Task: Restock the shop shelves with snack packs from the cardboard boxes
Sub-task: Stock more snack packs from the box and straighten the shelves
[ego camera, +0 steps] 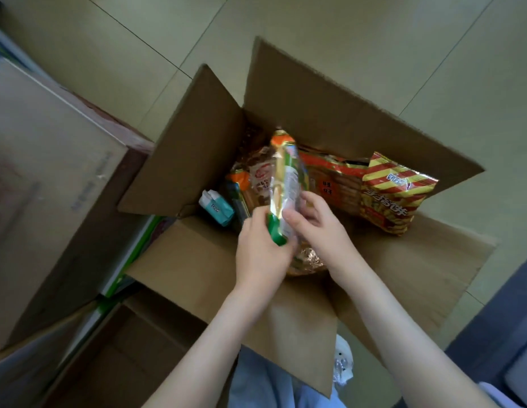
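An open cardboard box (329, 113) stands on the tiled floor with its flaps spread out. Over it I hold a long green, orange and gold snack pack (282, 178) on edge. My left hand (260, 254) grips its near green end, and my right hand (318, 222) clasps its side. Inside the box lie an orange biscuit pack (335, 184), a red and yellow striped pack (394, 195) against the right wall, a small teal pack (216, 209) at the left, and a gold wrapper (307, 260) under my hands.
A large closed carton (50, 187) stands to the left, touching the open box. Another open carton (132, 348) sits at the lower left, with green-edged packaging (138, 248) between them. Pale tiled floor (168, 30) stretches beyond the box. A dark blue surface (506, 334) is at the right.
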Tool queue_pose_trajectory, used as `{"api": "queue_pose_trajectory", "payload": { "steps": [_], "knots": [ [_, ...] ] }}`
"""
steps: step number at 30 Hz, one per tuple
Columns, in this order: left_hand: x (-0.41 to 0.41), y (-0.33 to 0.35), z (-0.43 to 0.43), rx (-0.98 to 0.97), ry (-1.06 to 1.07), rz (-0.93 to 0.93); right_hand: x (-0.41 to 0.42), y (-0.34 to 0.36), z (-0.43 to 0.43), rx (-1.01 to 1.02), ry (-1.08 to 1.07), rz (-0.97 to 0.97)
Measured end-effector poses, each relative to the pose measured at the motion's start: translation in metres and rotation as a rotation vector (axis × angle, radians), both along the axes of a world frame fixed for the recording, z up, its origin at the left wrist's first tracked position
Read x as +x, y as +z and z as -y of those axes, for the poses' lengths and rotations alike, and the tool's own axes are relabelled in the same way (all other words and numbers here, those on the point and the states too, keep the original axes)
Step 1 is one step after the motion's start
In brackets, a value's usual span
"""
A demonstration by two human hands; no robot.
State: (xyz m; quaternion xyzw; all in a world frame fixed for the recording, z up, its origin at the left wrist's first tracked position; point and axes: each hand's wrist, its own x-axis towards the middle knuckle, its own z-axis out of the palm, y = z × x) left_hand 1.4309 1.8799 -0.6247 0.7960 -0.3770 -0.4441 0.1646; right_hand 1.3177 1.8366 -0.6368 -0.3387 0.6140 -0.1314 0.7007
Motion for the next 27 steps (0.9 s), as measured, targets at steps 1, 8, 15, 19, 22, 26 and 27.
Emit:
{"api": "queue_pose_trajectory", "payload": {
  "steps": [1,8,15,19,22,26,27],
  "knots": [
    [-0.004,0.011,0.000,-0.058,-0.108,0.078,0.001,0.011,0.002,0.049,-0.057,0.033],
    [-0.022,0.109,0.000,-0.110,-0.555,-0.122,-0.036,0.115,0.009,0.083,-0.381,0.034],
    [-0.039,0.262,0.041,-0.119,-0.460,-0.662,-0.114,0.295,-0.021,-0.042,-0.486,0.038],
    [-0.080,0.349,0.047,-0.110,-0.619,-0.830,-0.150,0.399,-0.064,-0.185,-0.621,0.085],
    [-0.116,0.414,0.025,-0.101,-0.773,-0.975,-0.176,0.472,-0.108,-0.304,-0.710,0.082],
    [-0.163,0.487,-0.032,-0.265,-0.892,-1.082,-0.196,0.551,-0.183,-0.504,-0.725,-0.255],
    [-0.174,0.501,-0.051,-0.319,-0.924,-1.070,-0.197,0.569,-0.206,-0.568,-0.713,-0.389]
  ]
}}
